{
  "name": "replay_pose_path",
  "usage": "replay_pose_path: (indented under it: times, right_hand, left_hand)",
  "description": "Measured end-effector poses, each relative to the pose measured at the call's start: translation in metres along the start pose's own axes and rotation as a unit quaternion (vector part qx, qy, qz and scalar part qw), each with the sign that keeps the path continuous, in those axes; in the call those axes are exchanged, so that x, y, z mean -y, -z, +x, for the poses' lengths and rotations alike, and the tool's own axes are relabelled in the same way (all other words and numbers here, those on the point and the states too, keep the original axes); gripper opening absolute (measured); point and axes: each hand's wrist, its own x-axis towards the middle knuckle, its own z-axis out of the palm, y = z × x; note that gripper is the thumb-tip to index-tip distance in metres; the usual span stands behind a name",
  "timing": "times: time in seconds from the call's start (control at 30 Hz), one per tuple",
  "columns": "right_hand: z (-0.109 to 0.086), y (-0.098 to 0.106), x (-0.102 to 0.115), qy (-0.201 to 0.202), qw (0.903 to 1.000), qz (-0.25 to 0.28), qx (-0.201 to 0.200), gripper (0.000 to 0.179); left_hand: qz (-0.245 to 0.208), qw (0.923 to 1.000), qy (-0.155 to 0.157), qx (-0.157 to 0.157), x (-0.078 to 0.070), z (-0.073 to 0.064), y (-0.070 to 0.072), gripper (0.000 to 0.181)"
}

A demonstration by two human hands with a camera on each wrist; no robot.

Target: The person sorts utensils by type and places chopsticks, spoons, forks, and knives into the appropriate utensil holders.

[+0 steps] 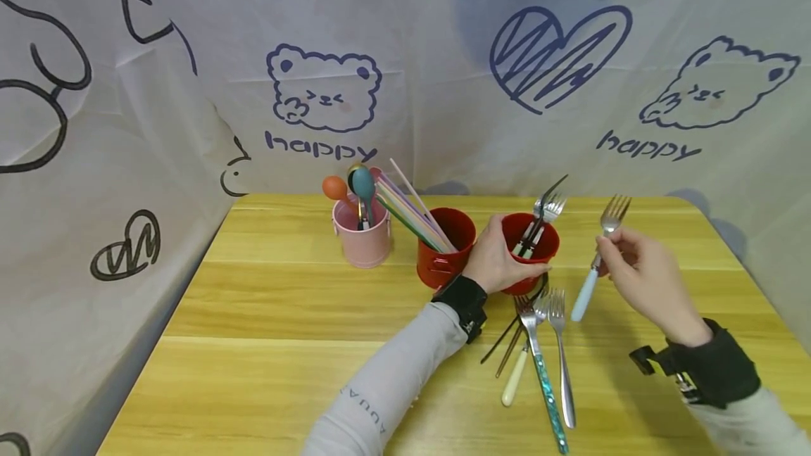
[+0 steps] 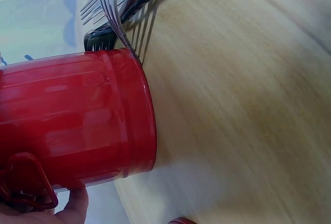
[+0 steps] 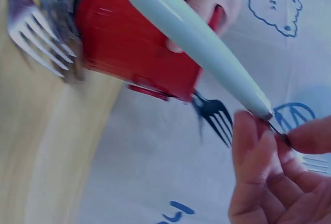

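Observation:
My left hand (image 1: pixel 497 262) grips the right-hand red bucket (image 1: pixel 516 287), its fingers behind the rim and its thumb across the front. Several forks (image 1: pixel 538 227) stand in this bucket, tines up, one of them dark. To the right of the bucket, my right hand (image 1: pixel 649 280) pinches a fork (image 1: pixel 586 295) by its neck, tines up and the pale blue handle pointing down. That handle (image 3: pixel 201 48) crosses in front of the bucket in the right wrist view. Just before the bucket lie a turquoise-handled fork (image 1: pixel 548 393), an all-metal fork (image 1: pixel 565 378) and a cream-handled one (image 1: pixel 515 378).
Left of the gripped bucket stands another red bucket (image 1: pixel 432 269) with several coloured straws (image 1: pixel 415 213). Further left, a pink bucket (image 1: pixel 362 248) holds spoons (image 1: pixel 363 183). Dark thin handles (image 1: pixel 500 340) lie among the loose forks. A printed cloth (image 1: pixel 437 90) hangs behind the wooden table (image 1: pixel 253 371).

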Motion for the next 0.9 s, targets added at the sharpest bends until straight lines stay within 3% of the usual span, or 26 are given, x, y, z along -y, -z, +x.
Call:
replay_pose_path:
  times: [0.2, 0.5, 0.67, 0.9]
  right_hand:
    - [0.015, 0.006, 0.014, 0.004, 0.9945, 0.028, -0.101, 0.023]
    - [0.037, -0.001, 0.025, 0.019, 0.9718, 0.077, -0.222, 0.021]
    - [0.045, -0.009, 0.024, 0.032, 0.967, 0.079, -0.24, 0.021]
    - [0.05, -0.022, 0.017, 0.019, 0.9723, 0.079, -0.219, 0.022]
  left_hand:
    - [-0.004, 1.0, 0.004, 0.001, -0.002, 0.0, 0.0, 0.088]
    - [-0.009, 0.9999, -0.007, 0.004, 0.0, -0.001, 0.002, 0.089]
    - [-0.021, 0.9998, -0.001, 0.006, -0.001, -0.002, 0.002, 0.088]
    - [-0.026, 0.9996, 0.001, 0.007, -0.003, -0.001, 0.002, 0.089]
